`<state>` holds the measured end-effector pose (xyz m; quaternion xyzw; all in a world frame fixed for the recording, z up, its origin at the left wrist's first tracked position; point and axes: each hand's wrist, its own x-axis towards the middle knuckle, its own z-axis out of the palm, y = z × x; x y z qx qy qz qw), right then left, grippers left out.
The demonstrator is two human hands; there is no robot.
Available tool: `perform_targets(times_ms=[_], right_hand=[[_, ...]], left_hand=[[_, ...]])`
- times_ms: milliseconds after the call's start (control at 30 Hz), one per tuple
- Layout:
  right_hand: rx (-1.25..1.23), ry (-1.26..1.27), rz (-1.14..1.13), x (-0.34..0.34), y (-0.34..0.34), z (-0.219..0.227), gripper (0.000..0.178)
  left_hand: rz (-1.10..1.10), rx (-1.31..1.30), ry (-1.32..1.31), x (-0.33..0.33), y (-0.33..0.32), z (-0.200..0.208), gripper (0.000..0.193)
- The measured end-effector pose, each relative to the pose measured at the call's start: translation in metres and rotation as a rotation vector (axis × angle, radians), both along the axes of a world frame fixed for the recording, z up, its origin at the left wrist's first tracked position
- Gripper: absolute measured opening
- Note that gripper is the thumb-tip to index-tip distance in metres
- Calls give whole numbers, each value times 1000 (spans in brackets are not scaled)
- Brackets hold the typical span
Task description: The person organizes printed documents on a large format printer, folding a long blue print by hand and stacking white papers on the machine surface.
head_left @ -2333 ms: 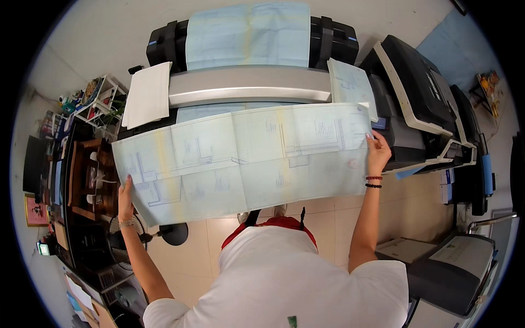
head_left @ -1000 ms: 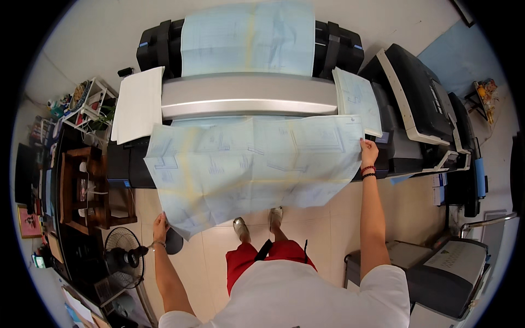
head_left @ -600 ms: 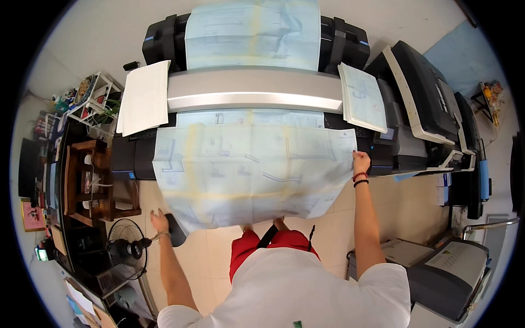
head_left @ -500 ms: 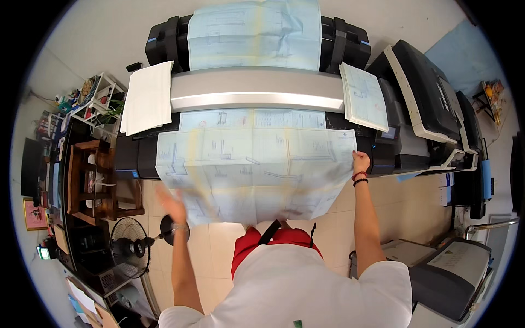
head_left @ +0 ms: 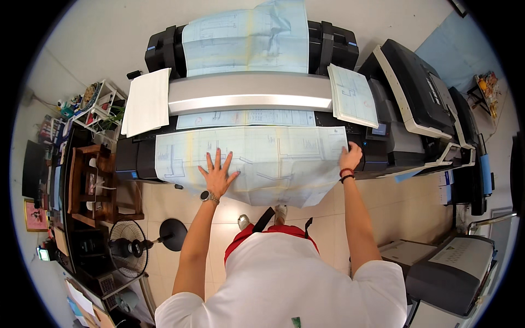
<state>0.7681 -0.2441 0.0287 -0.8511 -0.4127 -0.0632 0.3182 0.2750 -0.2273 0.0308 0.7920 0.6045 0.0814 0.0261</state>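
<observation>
A large pale-blue drawing sheet (head_left: 298, 158) with yellowed fold lines lies over the front of a wide-format scanner (head_left: 246, 85) with a silver cover. Its near part hangs down past the front edge. My left hand (head_left: 217, 177) rests on the sheet left of its middle, fingers spread wide. At the sheet's right edge, my right hand (head_left: 350, 158) has its fingers curled and appears to pinch that edge. Between this sheet and the silver cover shows a strip of another drawing (head_left: 219, 118). A further creased drawing (head_left: 219, 46) emerges behind the cover.
Paper stacks lie on the scanner's left (head_left: 146, 101) and right (head_left: 355, 95) ends. A large copier (head_left: 421, 87) stands close on the right. To the left are a wooden chair (head_left: 82, 180) and a standing fan (head_left: 128, 247); a grey-black machine (head_left: 451, 273) sits at lower right.
My left hand has moved from beside the sheet's lower left onto its surface, fingers spread. My right hand has shifted slightly along the right edge. The hanging part of the sheet has drawn up.
</observation>
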Motion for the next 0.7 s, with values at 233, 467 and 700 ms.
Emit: perform_targets(times_ms=[233,467,700], right_hand=[[-247,-163,465,-102,-6,-7,71],[-418,-72,471,-97,9,-3,84],[-498,-45,463,-87,44,4,93]], left_hand=[[16,-90,60,1,3,0,73],[12,-42,50,-3,17,1,70],[24,-56,35,4,49,2,70]])
